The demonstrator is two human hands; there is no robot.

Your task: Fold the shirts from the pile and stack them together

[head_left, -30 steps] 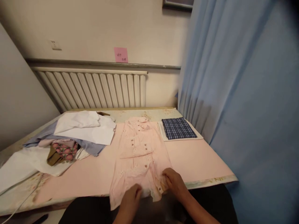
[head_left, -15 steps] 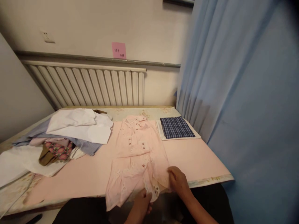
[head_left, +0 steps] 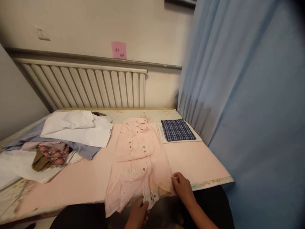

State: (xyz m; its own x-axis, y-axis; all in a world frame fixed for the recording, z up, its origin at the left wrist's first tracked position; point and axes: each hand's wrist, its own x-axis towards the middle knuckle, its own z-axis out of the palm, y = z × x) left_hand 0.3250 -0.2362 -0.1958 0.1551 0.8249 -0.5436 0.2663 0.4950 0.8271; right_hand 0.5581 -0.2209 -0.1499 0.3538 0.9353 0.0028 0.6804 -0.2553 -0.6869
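Observation:
A pale pink shirt [head_left: 135, 149] with dark buttons and eyelet embroidery lies spread on the table, collar toward the wall. Its lower edge hangs over the near side of the table. My left hand [head_left: 138, 211] pinches the scalloped hem near the middle, just off the table edge. At the shirt's lower right corner, my right hand [head_left: 182, 187] is closed with fingertips on the cloth edge. The fabric between the two hands is bunched and partly folded.
A heap of unfolded clothes [head_left: 78, 130] lies on the left. Folded dark plaid cloth [head_left: 178, 130] rests on folded white cloth [head_left: 160, 132] at the right. A blue curtain [head_left: 214, 79] borders the right side; a radiator [head_left: 95, 86] stands behind the table [head_left: 200, 159].
The camera view has shifted slightly, moving the scene left. Both hands stay on the shirt's lower edge, with little change in the cloth.

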